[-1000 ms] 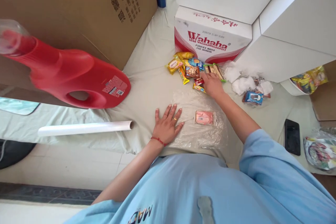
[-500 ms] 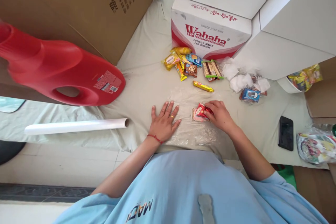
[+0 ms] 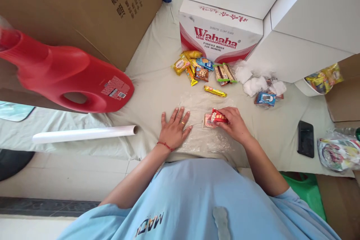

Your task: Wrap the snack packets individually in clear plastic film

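My left hand (image 3: pixel 173 129) lies flat with fingers spread, pressing the edge of a clear plastic sheet (image 3: pixel 197 139) on the cloth. My right hand (image 3: pixel 234 124) grips a small red snack packet (image 3: pixel 219 116) between thumb and fingers. Under and beside it on the sheet lies a pink snack packet (image 3: pixel 207 121), partly hidden by the red one. Just beyond the sheet is a long yellow snack packet (image 3: pixel 215 91). Farther back are a pile of wrapped snacks (image 3: pixel 194 67) and some green-edged brown snack packets (image 3: pixel 224 73).
Crumpled white plastic bundles (image 3: pixel 255 85) and a blue packet (image 3: pixel 266 99) lie at right, near a white bowl of snacks (image 3: pixel 305 87). A phone (image 3: pixel 305 138) is farther right. A Wahaha carton (image 3: pixel 219 39) stands behind. A red jug (image 3: pixel 75 75) and a white roll (image 3: pixel 84 134) occupy the left.
My right hand has turned the red packet slightly and shows more of its front, still over the pink one. The left hand stays flat. The whole view has shifted a little.
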A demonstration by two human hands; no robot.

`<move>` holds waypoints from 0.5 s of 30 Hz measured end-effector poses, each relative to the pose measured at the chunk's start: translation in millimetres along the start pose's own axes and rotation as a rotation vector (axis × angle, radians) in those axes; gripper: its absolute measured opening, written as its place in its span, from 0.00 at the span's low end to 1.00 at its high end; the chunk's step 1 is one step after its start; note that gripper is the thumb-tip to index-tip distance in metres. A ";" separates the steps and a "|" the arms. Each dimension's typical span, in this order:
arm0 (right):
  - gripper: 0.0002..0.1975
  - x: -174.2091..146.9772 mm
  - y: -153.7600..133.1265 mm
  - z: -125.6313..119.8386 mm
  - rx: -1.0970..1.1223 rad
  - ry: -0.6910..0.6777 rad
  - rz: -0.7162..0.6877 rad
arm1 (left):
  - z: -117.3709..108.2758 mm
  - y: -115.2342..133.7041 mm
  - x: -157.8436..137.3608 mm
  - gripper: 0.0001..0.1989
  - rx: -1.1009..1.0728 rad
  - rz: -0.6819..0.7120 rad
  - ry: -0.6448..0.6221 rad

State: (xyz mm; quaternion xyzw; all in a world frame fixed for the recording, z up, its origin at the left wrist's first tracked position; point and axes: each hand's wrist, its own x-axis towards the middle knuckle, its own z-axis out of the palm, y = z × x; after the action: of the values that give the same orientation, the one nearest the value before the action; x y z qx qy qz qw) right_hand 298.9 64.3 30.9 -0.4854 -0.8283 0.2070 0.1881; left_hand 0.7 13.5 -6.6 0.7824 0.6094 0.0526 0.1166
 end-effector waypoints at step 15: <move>0.27 -5.1 -5.5 15.7 -0.475 -0.203 -0.162 | 2.5 -0.2 -0.5 0.30 -0.041 0.007 0.043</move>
State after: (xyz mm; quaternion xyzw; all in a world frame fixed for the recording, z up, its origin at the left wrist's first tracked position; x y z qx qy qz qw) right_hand 289.2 54.9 19.9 -0.4249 -0.9044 0.0387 0.0008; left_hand 0.9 12.8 -9.0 0.7808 0.6077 0.0825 0.1192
